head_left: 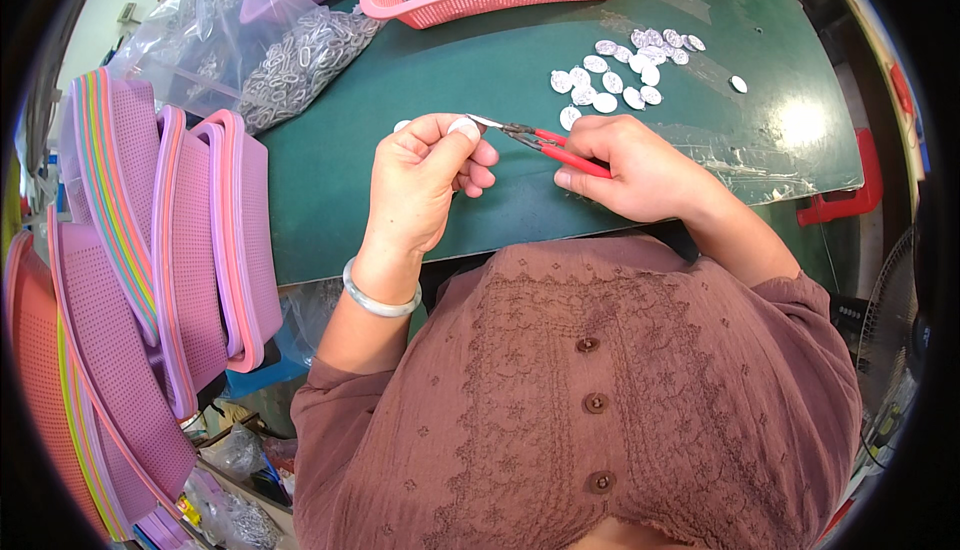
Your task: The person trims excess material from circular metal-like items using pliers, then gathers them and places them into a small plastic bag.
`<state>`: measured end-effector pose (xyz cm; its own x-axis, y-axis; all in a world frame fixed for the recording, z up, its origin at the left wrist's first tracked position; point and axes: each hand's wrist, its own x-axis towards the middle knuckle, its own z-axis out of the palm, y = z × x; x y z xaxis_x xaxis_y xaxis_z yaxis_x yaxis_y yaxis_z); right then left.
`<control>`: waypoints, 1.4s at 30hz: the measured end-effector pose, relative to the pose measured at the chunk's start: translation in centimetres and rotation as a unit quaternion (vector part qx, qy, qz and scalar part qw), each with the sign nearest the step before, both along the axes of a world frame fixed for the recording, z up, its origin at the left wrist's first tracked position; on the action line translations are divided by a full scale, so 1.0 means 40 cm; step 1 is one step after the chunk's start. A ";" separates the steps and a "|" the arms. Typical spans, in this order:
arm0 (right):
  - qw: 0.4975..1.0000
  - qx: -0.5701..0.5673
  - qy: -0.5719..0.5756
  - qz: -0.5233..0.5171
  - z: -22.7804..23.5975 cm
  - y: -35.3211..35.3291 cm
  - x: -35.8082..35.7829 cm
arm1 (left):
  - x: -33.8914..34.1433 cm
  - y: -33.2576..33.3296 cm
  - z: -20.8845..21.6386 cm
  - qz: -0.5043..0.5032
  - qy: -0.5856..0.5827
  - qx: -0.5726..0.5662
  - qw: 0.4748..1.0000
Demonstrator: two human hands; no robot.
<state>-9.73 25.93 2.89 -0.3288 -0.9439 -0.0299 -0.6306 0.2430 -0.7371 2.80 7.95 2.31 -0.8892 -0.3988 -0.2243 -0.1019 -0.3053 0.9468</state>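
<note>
Stacked pink-and-lilac baskets (190,250) far left of the left hand (420,185) — pinched shut on a small silver oval tag (463,128). Right hand (640,165) clamped on red-handled pliers (545,145), tips at the tag's edge — ring-fitting step, probably; steady alignment needed. Loose tags (615,75) beyond, on the green desk (450,70).

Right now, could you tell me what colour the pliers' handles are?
Red, clearest in the head view: pliers in the right hand.

pliers (555,148) against pinched silver disc (463,128)
</note>
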 end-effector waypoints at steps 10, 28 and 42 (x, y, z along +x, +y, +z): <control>1.000 -0.016 -0.013 0.005 -0.006 0.000 0.003 | -0.001 -0.001 0.003 -0.003 0.001 -0.013 1.000; 0.998 -0.001 -0.058 0.020 -0.019 -0.002 0.010 | 0.006 -0.001 -0.003 0.003 0.013 0.000 1.000; 0.991 -0.010 -0.135 0.022 -0.035 0.004 -0.006 | 0.007 -0.004 -0.005 0.012 0.018 0.009 1.000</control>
<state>-9.98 26.10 1.51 -0.2704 -0.9582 -0.0932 -0.4192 0.2043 -0.8846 3.08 7.79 2.13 -0.8871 -0.4166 -0.1988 -0.0595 -0.3240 0.9442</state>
